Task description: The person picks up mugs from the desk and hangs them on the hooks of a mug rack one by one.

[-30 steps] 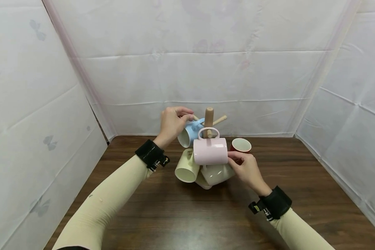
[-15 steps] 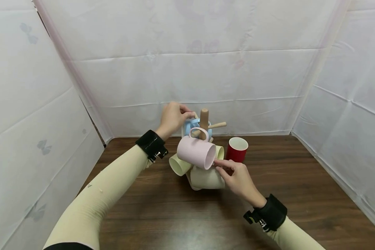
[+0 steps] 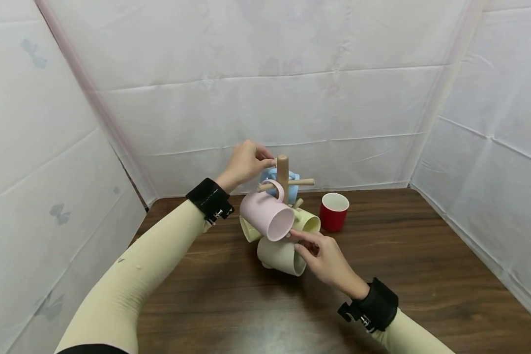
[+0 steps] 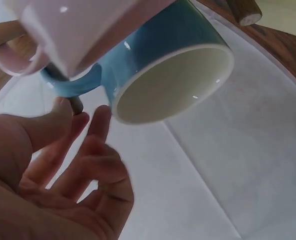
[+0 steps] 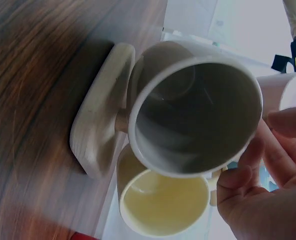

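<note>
A wooden mug tree (image 3: pixel 282 172) stands at the table's middle, hung with several mugs. Pink mug (image 3: pixel 265 212) hangs by its handle on an upper peg facing me. Behind the post is a blue mug (image 4: pixel 163 32); its handle loops over a peg. My left hand (image 3: pixel 244 164) pinches that peg's tip (image 4: pixel 76 106) between thumb and finger. Beneath the pink mug hang an off-white mug (image 3: pixel 276 255) and two pale yellow mugs, one at right (image 3: pixel 310 222). My right hand (image 3: pixel 329 258) reaches its fingertips to the pink mug's rim, the thumb beside the off-white mug's rim.
A red mug (image 3: pixel 334 216) with a white inside stands upright on the dark wooden table (image 3: pixel 425 265), right of the tree. The tree's wooden base (image 5: pixel 100 115) sits low over the tabletop. White cloth walls (image 3: pixel 230 108) enclose the back and sides.
The mug tree has turned: the pink mug has swung left and its opening has come round to the right. The blue mug has gone behind the post. My right hand has followed leftward.
</note>
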Tool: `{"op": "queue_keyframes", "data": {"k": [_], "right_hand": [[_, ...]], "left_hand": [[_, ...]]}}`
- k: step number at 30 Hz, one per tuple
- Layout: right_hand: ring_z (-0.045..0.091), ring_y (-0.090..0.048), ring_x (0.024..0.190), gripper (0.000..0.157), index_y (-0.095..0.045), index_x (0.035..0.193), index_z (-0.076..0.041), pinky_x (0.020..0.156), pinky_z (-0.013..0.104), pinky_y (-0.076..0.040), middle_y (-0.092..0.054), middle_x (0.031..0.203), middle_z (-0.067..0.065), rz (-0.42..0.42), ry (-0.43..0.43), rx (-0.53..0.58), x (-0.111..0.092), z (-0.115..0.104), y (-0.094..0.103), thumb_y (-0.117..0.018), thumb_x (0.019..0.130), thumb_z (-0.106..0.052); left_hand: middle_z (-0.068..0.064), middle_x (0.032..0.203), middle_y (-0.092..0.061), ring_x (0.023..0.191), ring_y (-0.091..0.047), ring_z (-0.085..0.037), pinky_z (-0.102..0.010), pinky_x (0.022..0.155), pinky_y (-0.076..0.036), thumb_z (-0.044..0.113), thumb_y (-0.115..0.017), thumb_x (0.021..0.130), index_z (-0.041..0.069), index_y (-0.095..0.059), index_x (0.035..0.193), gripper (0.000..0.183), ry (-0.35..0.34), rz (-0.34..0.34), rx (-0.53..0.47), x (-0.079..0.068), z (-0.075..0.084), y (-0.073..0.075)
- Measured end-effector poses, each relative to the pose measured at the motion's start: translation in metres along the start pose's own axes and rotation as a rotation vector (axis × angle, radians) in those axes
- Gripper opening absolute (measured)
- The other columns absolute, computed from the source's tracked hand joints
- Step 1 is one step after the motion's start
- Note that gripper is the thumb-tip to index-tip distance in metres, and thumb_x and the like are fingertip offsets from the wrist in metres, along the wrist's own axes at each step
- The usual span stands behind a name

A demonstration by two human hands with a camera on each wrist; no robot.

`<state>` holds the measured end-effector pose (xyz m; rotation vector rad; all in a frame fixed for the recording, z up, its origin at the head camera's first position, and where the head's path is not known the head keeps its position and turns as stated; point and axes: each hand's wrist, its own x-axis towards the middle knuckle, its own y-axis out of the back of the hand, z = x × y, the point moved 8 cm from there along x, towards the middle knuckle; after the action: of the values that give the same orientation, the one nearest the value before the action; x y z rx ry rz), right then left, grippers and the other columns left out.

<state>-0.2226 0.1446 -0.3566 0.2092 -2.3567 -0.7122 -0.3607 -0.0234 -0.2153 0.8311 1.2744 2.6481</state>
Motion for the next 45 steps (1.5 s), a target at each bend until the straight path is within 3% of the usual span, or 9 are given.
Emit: {"op": "queue_keyframes", "data": {"k": [3,5,9,12,15,19,26,33,45], "right_hand": [[0.009,-0.044,0.061,0.03,-0.063,0.118,-0.026,0.048,0.026,-0.039,-0.055,0.076,-0.008,-0.021,0.015,0.027,0.004,0.001,-0.003,-0.064,0.088,-0.02],[0.009,-0.045,0.06,0.029,-0.063,0.118,-0.024,0.048,0.027,-0.041,-0.062,0.085,-0.009,-0.037,0.034,0.039,0.007,0.002,-0.003,-0.063,0.089,-0.02],[0.01,-0.047,0.057,0.027,-0.064,0.115,-0.019,0.047,0.027,-0.041,-0.067,0.095,-0.007,-0.028,0.076,0.009,0.017,0.006,0.005,-0.063,0.089,-0.018],[0.008,-0.044,0.053,0.026,-0.066,0.112,-0.017,0.044,0.027,-0.039,-0.067,0.086,-0.005,0.017,0.105,-0.056,0.03,0.014,0.018,-0.064,0.087,-0.014],[0.006,-0.041,0.049,0.025,-0.066,0.112,-0.016,0.043,0.027,-0.037,-0.061,0.072,-0.006,0.051,0.116,-0.128,0.044,0.026,0.029,-0.064,0.087,-0.013],[0.008,-0.037,0.047,0.029,-0.062,0.119,-0.015,0.042,0.029,-0.034,-0.047,0.062,-0.004,0.047,0.109,-0.187,0.06,0.043,0.035,-0.06,0.09,-0.017],[0.012,-0.043,0.052,0.038,-0.055,0.128,-0.014,0.047,0.031,-0.038,-0.064,0.107,0.004,0.009,0.05,-0.182,0.076,0.069,0.034,-0.06,0.091,-0.02],[0.011,-0.056,0.066,0.032,-0.059,0.123,-0.015,0.056,0.034,-0.047,-0.067,0.096,0.005,-0.022,-0.003,-0.147,0.079,0.083,0.027,-0.059,0.092,-0.02],[0.013,-0.061,0.085,0.027,-0.06,0.119,-0.013,0.071,0.038,-0.052,-0.067,0.096,0.004,-0.019,-0.008,-0.061,0.079,0.083,0.026,-0.058,0.092,-0.019]], "left_hand": [[0.005,0.088,-0.067,0.082,-0.058,-0.009,-0.032,0.072,-0.048,0.036,-0.065,0.086,0.021,-0.072,0.093,0.018,0.004,-0.035,-0.018,-0.008,-0.004,0.005],[0.003,0.095,-0.067,0.083,-0.058,-0.012,-0.033,0.073,-0.048,0.037,-0.061,0.089,0.019,-0.071,0.1,0.023,-0.013,-0.018,-0.047,-0.019,-0.005,0.012],[0.004,0.1,-0.067,0.073,-0.06,-0.013,-0.032,0.061,-0.05,0.038,-0.056,0.092,0.017,-0.068,0.105,0.029,-0.073,0.1,-0.123,-0.053,0.002,0.032],[0.007,0.098,-0.066,0.069,-0.059,-0.01,-0.031,0.053,-0.048,0.042,-0.057,0.09,0.018,-0.069,0.104,0.03,-0.107,0.21,-0.159,-0.08,0.012,0.043],[0.009,0.095,-0.066,0.066,-0.058,-0.008,-0.031,0.05,-0.048,0.042,-0.062,0.087,0.018,-0.07,0.103,0.03,-0.131,0.302,-0.184,-0.101,0.021,0.043],[0.01,0.089,-0.066,0.063,-0.055,-0.008,-0.03,0.05,-0.047,0.041,-0.067,0.083,0.022,-0.069,0.103,0.028,-0.126,0.364,-0.231,-0.117,0.027,0.033],[0.009,0.091,-0.068,0.065,-0.056,-0.007,-0.031,0.049,-0.045,0.036,-0.071,0.081,0.02,-0.069,0.103,0.028,-0.125,0.409,-0.264,-0.114,0.029,0.013],[0.012,0.079,-0.067,0.064,-0.057,-0.004,-0.033,0.051,-0.046,0.03,-0.072,0.081,0.018,-0.071,0.097,0.02,-0.131,0.408,-0.298,-0.107,0.031,0.002],[0.008,0.081,-0.069,0.068,-0.058,0.0,-0.028,0.054,-0.047,0.021,-0.072,0.081,0.013,-0.072,0.092,0.013,-0.181,0.467,-0.272,-0.106,0.038,0.007]]}}
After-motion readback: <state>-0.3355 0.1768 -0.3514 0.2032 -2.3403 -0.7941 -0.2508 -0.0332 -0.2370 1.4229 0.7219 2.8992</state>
